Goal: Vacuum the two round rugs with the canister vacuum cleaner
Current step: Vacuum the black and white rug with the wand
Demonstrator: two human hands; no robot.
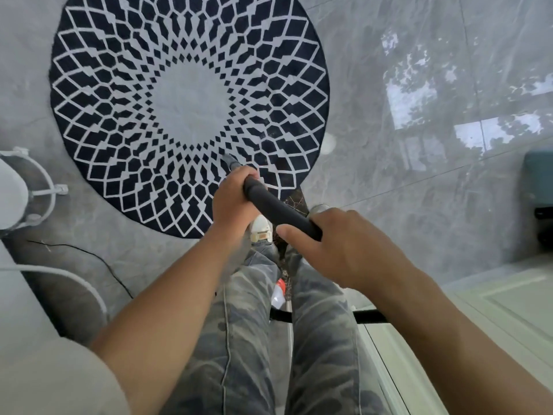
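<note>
Gripping the vacuum wand (278,209) two-handed: your left hand (235,200) wraps it ahead, right hand (341,247) curls round it behind, nozzle (229,160) on the round rug (119,100) just past your left.

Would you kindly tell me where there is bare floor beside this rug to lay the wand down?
The widest bare patch is the tiled floor right of the round rug, up to the teal object. A narrower strip lies upper left of the rug. Lower left is crowded: white wire stand, black cable.
</note>
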